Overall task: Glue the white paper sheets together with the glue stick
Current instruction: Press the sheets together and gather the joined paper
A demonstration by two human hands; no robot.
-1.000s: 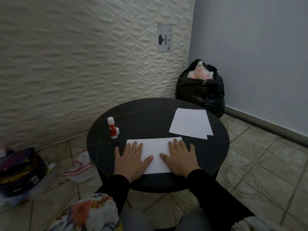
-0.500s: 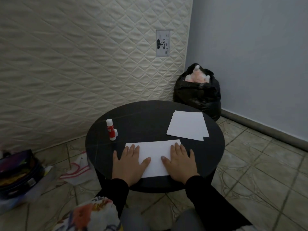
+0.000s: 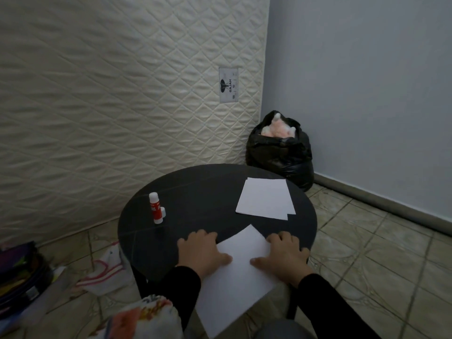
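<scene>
1. The white sheet (image 3: 234, 277) lies between both thumbs, its far corner just past the fingertips. The left hand (image 3: 203, 253) and right hand (image 3: 283, 256) pinch its side edges with curled fingers.
2. Turn it slowly with even tension — don't crease it.

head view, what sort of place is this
Likely a room at home: a mattress stands upright, a full black bag sits in the corner on a tiled floor, beside a small round table.

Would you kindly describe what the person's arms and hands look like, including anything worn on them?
Both arms are covered by long, plain black sleeves that reach the wrists: the left sleeve and the right sleeve. The left hand and right hand are bare, with no gloves; no ring, watch or bracelet shows.
</scene>
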